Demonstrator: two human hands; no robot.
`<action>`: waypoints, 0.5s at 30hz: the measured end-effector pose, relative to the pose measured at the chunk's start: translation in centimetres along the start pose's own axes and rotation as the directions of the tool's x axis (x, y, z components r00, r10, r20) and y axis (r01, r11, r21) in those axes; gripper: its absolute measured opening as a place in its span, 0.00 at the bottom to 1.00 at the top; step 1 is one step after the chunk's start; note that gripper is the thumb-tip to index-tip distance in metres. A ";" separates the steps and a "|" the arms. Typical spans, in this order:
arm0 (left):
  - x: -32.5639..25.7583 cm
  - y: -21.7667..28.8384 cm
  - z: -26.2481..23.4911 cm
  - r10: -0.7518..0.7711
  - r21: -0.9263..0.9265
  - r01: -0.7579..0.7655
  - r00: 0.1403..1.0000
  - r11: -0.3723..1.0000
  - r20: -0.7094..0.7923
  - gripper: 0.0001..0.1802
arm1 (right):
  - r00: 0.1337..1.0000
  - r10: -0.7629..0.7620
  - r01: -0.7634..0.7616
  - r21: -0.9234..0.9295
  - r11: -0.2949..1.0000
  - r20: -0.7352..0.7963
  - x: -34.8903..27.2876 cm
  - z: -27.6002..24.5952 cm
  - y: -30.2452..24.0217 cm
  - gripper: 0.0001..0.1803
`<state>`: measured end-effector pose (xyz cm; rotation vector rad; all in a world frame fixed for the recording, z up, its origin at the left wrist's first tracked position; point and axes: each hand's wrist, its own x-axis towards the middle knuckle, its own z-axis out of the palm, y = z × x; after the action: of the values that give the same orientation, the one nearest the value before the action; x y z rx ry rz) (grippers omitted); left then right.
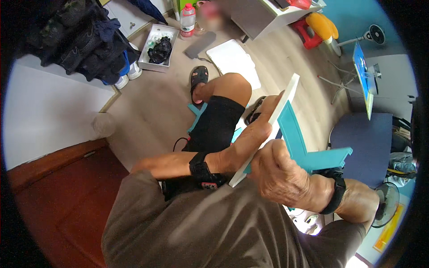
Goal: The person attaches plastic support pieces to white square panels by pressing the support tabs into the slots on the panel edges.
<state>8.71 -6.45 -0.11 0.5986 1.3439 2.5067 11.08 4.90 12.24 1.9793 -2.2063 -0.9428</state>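
Note:
My left hand (245, 145) is closed round the edge of a long white board (286, 99), which stands tilted above my lap. A teal plastic panel (292, 131) with a raised rim and an angled arm lies against the board's right side; whether the two are joined I cannot tell. My right hand (282, 175) is curled into a fist close to the board's lower half, beside the teal panel. Its fingertips face away, so what they hold is hidden. Another teal piece (196, 117) lies on the floor beside my leg.
White sheets (234, 60) lie on the floor ahead. Farther left are an open box (152, 67) with a black plastic bag and a red-capped bottle (187, 21). A dark blue surface (359, 145) and a fan (386, 204) stand at the right, a white desk (263, 18) beyond.

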 end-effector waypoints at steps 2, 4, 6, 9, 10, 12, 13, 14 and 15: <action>-0.3 0.1 0.2 -0.005 -0.089 0.005 1.000 0.996 0.005 0.29 | 1.000 0.005 -0.005 -0.010 1.000 0.015 0.2 0.1 -0.2 0.21; 0.2 0.4 -0.2 0.002 -0.170 0.005 0.999 0.985 0.037 0.29 | 0.997 0.061 -0.066 0.103 0.993 0.047 0.2 0.0 0.1 0.23; 0.2 0.5 -1.7 -0.043 0.010 0.042 0.997 0.999 0.068 0.34 | 0.993 0.116 -0.117 0.139 0.983 0.016 0.4 0.1 0.9 0.25; 1.0 1.1 -3.4 -0.206 -0.188 0.215 0.976 0.959 0.065 0.31 | 0.976 0.209 -0.217 0.271 0.938 0.060 0.3 -1.0 2.9 0.27; 1.2 1.0 -3.9 -0.211 -0.226 0.210 0.977 0.951 0.018 0.29 | 0.959 0.275 -0.246 0.295 0.923 -0.061 -0.1 -1.8 4.0 0.26; 1.3 0.6 -5.9 -0.183 -0.183 0.167 0.980 0.969 -0.074 0.25 | 0.903 0.379 -0.313 0.293 0.903 -0.201 -1.5 -4.1 5.6 0.26; 1.1 0.5 -7.3 -0.185 -0.167 0.171 0.980 0.971 -0.077 0.25 | 0.878 0.421 -0.359 0.268 0.894 -0.227 -2.8 -4.9 6.2 0.26; 0.7 0.4 -8.7 -0.194 -0.141 0.179 0.976 0.974 -0.102 0.26 | 0.829 0.468 -0.393 0.275 0.877 -0.306 -3.9 -4.7 6.7 0.27; 0.6 -0.1 -10.1 -0.202 -0.122 0.189 0.974 0.974 -0.102 0.28 | 0.795 0.521 -0.434 0.307 0.847 -0.311 -5.4 -4.2 6.6 0.24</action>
<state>3.57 -13.62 -5.00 0.2887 1.2240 2.4651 7.89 8.21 20.61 1.3704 -2.4555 -0.2240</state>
